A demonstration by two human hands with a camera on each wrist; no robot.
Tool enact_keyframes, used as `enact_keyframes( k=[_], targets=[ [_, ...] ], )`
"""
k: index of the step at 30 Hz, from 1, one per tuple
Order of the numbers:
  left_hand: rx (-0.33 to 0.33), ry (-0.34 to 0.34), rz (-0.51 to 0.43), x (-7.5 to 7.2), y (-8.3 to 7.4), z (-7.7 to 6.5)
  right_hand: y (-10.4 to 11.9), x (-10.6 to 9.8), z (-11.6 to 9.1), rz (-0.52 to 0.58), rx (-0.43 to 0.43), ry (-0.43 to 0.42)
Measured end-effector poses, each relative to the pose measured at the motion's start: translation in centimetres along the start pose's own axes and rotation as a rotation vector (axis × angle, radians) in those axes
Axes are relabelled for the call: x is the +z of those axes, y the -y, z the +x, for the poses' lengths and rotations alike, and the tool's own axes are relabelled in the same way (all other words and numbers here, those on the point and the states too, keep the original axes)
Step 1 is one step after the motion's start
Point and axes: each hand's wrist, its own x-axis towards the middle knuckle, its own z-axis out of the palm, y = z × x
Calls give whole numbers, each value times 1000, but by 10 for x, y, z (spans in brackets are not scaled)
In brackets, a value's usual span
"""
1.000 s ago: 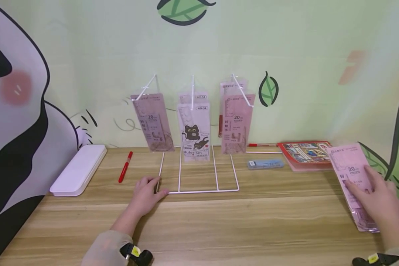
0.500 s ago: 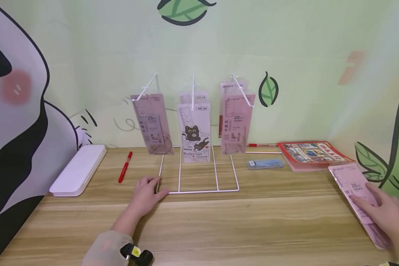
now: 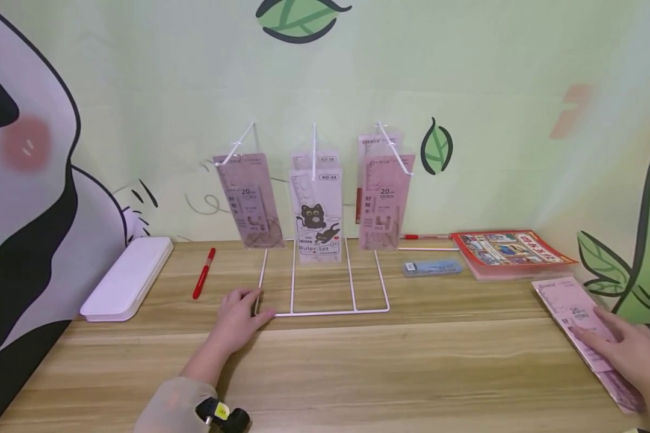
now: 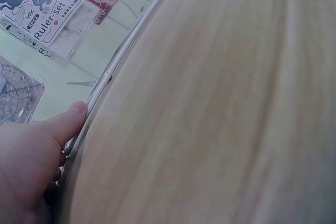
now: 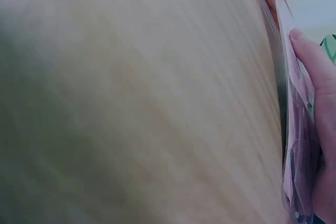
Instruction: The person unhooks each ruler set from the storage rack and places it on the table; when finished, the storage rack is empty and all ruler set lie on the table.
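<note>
In the head view my left hand (image 3: 239,322) grips the front left corner of a white wire display rack (image 3: 325,313). The left wrist view shows the thumb (image 4: 71,121) against the wire, other fingers curled behind it and partly hidden. At the far right, my right hand (image 3: 628,352) holds a pink ruler set pack (image 3: 560,294), thumb on its front, low over the table; a second layer seems to lie beneath. On the rack's hooks hang a pink pack (image 3: 249,201) at left, white cat-print ruler sets (image 3: 319,216) in the middle and pink packs (image 3: 384,204) at right.
A white case (image 3: 130,276) and a red pen (image 3: 204,273) lie left of the rack. To its right are a blue packaged item (image 3: 432,267), another red pen (image 3: 425,237) and a red comic-covered book (image 3: 511,249). A patterned curtain stands behind the table.
My right hand has brought the pink ruler set pack down and towards me, uncovering more of the red book. The left hand stays on the rack, and the hanging packs sway slightly.
</note>
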Motion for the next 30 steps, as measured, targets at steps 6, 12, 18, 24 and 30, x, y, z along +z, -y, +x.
enact_keyframes(
  k=[6, 12, 18, 24, 30],
  targets=[
    [14, -9, -3, 0, 0, -1, -3, 0, 0, -66, 8, 22],
    [29, -20, 1, 1, 1, -1, -4, 1, 1, -121, 52, 48],
    [21, -17, -2, 1, 3, -1, -2, -1, 2, -135, 35, 38],
    [18, -15, -5, 0, 1, -1, -3, -2, 3, -175, 15, 35],
    [21, -12, -8, 0, 1, 0, -4, -1, 6, -192, 42, 30]
  ],
)
